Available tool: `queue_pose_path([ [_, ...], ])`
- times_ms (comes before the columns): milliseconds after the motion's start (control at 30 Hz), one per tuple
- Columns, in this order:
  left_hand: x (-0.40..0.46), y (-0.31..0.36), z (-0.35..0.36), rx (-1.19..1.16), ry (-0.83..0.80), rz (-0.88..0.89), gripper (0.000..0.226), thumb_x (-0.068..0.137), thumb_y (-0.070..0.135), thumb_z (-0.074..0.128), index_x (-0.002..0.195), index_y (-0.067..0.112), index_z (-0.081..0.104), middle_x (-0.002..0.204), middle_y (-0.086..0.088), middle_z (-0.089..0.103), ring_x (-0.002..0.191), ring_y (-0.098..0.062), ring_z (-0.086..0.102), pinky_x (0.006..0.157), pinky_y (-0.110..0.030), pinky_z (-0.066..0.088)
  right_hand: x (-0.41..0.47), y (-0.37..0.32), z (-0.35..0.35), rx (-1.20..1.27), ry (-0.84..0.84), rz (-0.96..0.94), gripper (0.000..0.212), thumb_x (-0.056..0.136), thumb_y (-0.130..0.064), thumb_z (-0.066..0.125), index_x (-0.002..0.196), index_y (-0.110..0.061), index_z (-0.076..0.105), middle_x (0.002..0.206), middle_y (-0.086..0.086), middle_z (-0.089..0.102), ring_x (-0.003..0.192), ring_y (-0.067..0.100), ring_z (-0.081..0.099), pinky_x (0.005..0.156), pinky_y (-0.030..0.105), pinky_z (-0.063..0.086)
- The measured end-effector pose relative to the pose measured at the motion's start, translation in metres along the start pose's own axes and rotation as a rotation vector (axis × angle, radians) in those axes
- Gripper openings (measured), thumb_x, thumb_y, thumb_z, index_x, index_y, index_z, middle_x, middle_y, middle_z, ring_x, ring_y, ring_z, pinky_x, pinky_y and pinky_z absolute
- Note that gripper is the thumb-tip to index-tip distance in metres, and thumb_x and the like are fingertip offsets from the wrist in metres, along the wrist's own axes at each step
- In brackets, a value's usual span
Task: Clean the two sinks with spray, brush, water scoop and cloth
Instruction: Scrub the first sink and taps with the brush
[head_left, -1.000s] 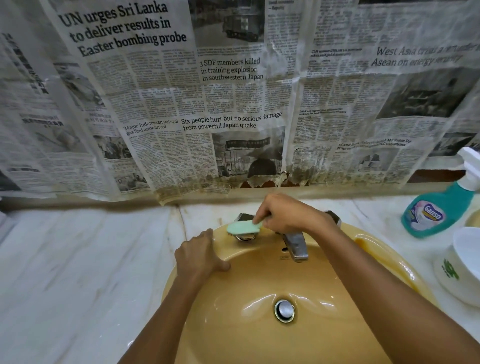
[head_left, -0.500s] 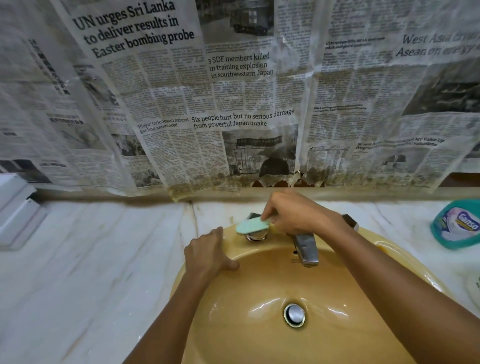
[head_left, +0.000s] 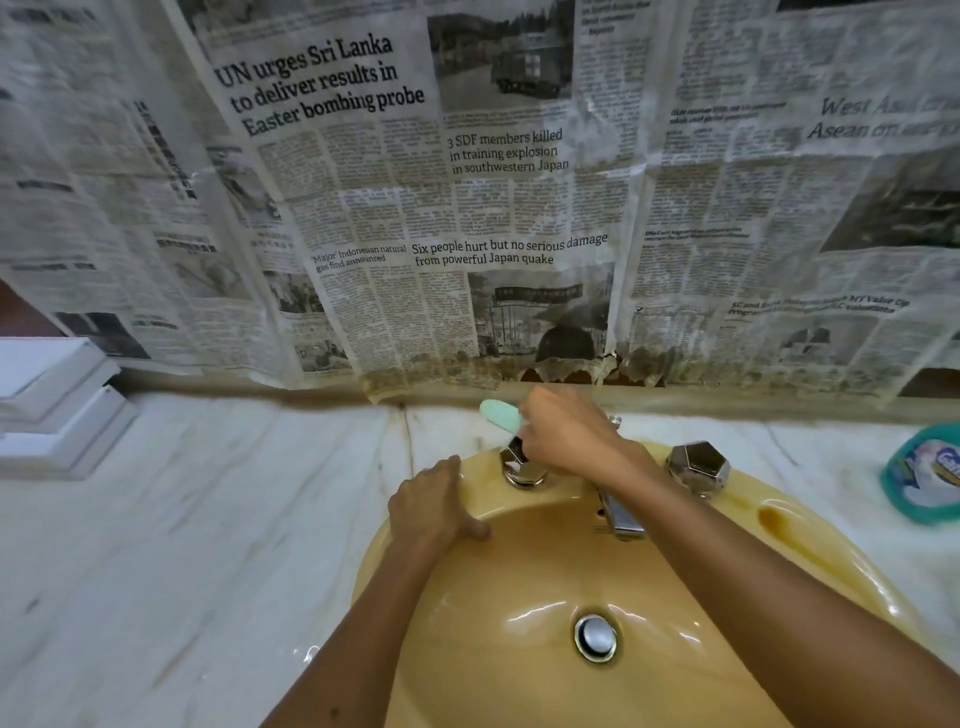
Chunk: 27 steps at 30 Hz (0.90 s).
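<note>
A yellow-tan sink (head_left: 519, 582) fills the lower right, with a chrome drain plug (head_left: 595, 637) at its bottom. My right hand (head_left: 569, 434) grips a pale green brush (head_left: 500, 414) just behind the left tap knob (head_left: 522, 467). The brush's head sticks out to the left over the counter. My left hand (head_left: 434, 506) rests on the sink's left rim, thumb inside the bowl. The chrome spout (head_left: 621, 514) shows under my right forearm. The right tap knob (head_left: 697, 466) stands uncovered. The teal spray bottle (head_left: 922, 473) lies at the right edge, partly cut off.
White marble counter (head_left: 182, 545) spreads to the left of the sink. Stained newspaper (head_left: 467, 208) covers the wall behind. A stack of white boxes (head_left: 57, 405) sits at the far left on the counter.
The view has shifted left, so the spray bottle slid to the edge and the white cup left the frame. My right hand lifted the brush back off the left knob, uncovering both knobs.
</note>
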<state>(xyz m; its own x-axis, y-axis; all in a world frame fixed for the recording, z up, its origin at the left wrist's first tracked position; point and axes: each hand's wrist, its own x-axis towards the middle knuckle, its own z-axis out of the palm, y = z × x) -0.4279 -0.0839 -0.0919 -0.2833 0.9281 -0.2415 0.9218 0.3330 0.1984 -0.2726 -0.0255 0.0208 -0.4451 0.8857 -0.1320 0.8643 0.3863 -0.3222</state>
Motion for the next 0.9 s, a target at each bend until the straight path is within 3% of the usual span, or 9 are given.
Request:
queue_pose_path([
  [133,-0.003,-0.001,-0.004,-0.016,0.003,0.025,0.083,0.059,0.06,0.082,0.125,0.025,0.047,0.118,0.005,0.061,0.107,-0.021,0.06,0.069,-0.031,0.04,-0.007,-0.021,0.005,0.142,-0.058,0.052,0.018,0.09,-0.002,0.048,0.105,-0.008,0.056,0.09,0.005,0.054,0.074,0.021,0.053,0.048,0.027,0.034],
  [233,-0.007,-0.006,-0.005,-0.052,-0.016,0.048,0.076,0.062,0.058,0.082,0.119,0.024,0.047,0.117,0.006,0.059,0.104,-0.018,0.059,0.068,-0.03,0.041,-0.02,-0.044,0.026,0.216,-0.001,0.087,0.02,0.092,-0.002,0.048,0.109,-0.007,0.057,0.1,0.008,0.058,0.085,0.026,0.059,0.058,0.032,0.046],
  [300,-0.008,-0.015,-0.009,-0.065,-0.055,0.041,0.071,0.064,0.058,0.08,0.118,0.023,0.048,0.117,0.005,0.06,0.102,-0.018,0.061,0.069,-0.03,0.043,-0.029,-0.057,0.046,0.144,0.019,0.117,0.019,0.093,-0.004,0.05,0.108,-0.008,0.06,0.107,0.013,0.062,0.096,0.031,0.059,0.069,0.035,0.047],
  [400,-0.011,-0.035,-0.015,0.026,-0.087,0.06,0.065,0.068,0.058,0.076,0.117,0.023,0.05,0.113,0.001,0.062,0.1,-0.021,0.062,0.071,-0.03,0.043,-0.047,-0.067,0.071,0.035,0.042,0.248,0.022,0.093,-0.006,0.05,0.113,-0.006,0.06,0.112,0.016,0.061,0.105,0.035,0.057,0.069,0.033,0.039],
  [533,-0.012,-0.047,-0.018,-0.013,-0.072,0.103,0.063,0.065,0.06,0.077,0.111,0.025,0.055,0.107,0.003,0.063,0.094,-0.02,0.061,0.066,-0.029,0.041,-0.068,-0.07,0.092,-0.057,0.138,0.397,0.026,0.096,-0.011,0.044,0.118,-0.01,0.058,0.114,0.013,0.06,0.102,0.034,0.061,0.071,0.036,0.043],
  [767,-0.007,-0.051,-0.017,-0.044,-0.044,0.128,0.059,0.061,0.066,0.078,0.099,0.025,0.058,0.083,0.006,0.051,0.08,-0.019,0.054,0.063,-0.029,0.038,-0.003,-0.097,0.092,-0.129,0.123,0.347,0.026,0.09,0.003,0.047,0.111,-0.003,0.06,0.113,0.018,0.063,0.104,0.037,0.062,0.072,0.036,0.043],
  [900,-0.003,-0.052,-0.015,-0.036,-0.03,0.145,0.062,0.06,0.069,0.077,0.101,0.025,0.059,0.096,0.004,0.064,0.093,-0.021,0.063,0.065,-0.029,0.038,-0.036,-0.096,0.107,-0.118,0.122,0.455,0.027,0.092,0.0,0.044,0.116,-0.003,0.056,0.112,0.019,0.062,0.107,0.039,0.059,0.074,0.038,0.044],
])
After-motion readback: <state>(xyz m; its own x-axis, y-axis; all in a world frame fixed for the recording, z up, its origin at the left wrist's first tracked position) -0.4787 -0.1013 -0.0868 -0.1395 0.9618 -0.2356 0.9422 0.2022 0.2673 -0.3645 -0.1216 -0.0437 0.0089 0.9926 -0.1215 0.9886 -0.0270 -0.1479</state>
